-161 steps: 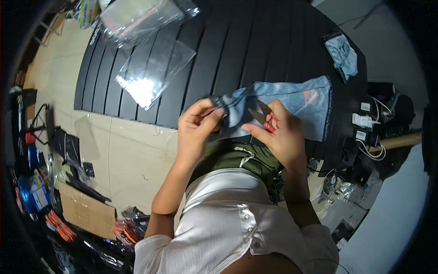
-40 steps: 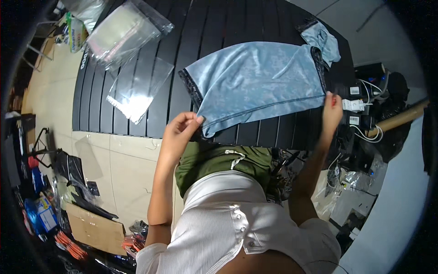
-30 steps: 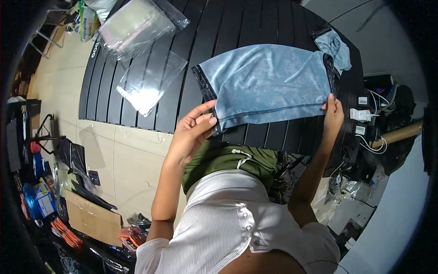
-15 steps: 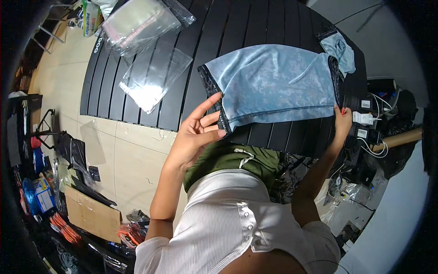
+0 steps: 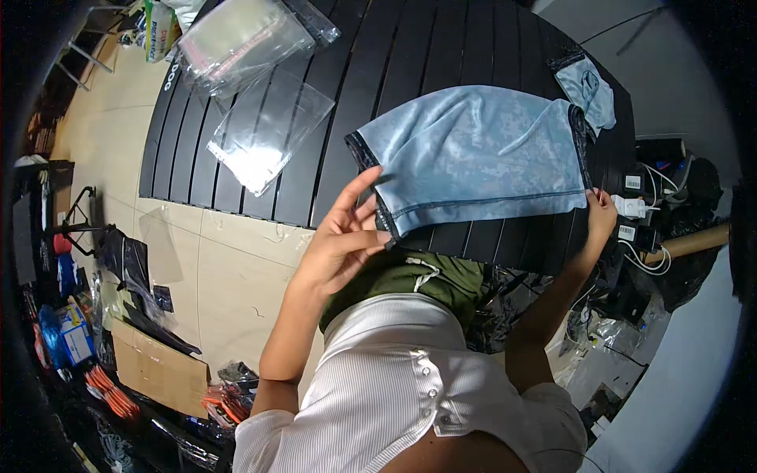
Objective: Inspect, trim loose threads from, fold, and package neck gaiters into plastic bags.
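Observation:
A light blue garment [image 5: 473, 158] with dark trim lies spread flat on the black slatted table [image 5: 441, 47]. My left hand [image 5: 347, 236] pinches its near left corner between thumb and fingers, the other fingers spread. At the table's right edge my right hand [image 5: 599, 213] grips the garment's near right corner. A second small blue cloth [image 5: 587, 87] lies crumpled at the far right of the table.
An empty clear plastic bag [image 5: 268, 130] lies flat on the table's left part, and a stack of clear bags [image 5: 236, 39] sits behind it. Cables and white adapters [image 5: 639, 213] hang off the right edge. Cardboard and boxes [image 5: 158, 370] crowd the floor at left.
The garment, bunched between both hands at first, has been opened out and laid flat on the table. Both hands have slid rightward and forward with its near corners.

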Motion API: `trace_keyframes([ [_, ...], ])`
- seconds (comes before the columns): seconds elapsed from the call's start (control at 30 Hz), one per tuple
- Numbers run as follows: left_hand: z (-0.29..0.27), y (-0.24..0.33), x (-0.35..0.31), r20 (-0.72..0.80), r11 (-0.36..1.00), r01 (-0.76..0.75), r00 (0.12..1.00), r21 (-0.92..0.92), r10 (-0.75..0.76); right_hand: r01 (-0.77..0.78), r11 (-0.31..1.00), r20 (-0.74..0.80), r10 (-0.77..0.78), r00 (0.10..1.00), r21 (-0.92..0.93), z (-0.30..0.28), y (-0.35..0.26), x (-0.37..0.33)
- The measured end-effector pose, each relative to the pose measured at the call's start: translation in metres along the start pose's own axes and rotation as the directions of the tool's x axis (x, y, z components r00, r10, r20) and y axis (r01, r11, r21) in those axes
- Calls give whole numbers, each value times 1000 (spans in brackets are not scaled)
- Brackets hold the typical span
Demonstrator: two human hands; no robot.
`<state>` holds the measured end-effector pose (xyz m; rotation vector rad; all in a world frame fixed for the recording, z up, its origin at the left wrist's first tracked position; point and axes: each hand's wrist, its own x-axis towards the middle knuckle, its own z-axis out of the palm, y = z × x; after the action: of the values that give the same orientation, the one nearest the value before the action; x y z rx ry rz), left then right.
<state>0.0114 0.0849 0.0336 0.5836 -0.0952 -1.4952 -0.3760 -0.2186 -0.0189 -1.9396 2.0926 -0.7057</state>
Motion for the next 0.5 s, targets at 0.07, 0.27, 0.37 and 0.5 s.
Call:
trace_keyframes([
  [0.07,4,-2,-3,-111,986,-62,991,157,80,-3,986,64,-7,998,167,-6,8,3],
  [0.27,5,0,-6,-44,869,-238,958,435,284,-213,660,200,97,975,721,-37,-37,-21],
  [0.37,4,-1,-5,-8,862,-273,952,428,306,-277,382,267,80,960,882,-46,-44,-25],
  [0.5,4,0,-8,61,888,-272,961,369,269,-306,257,318,-7,948,917,-50,-33,-25],
])
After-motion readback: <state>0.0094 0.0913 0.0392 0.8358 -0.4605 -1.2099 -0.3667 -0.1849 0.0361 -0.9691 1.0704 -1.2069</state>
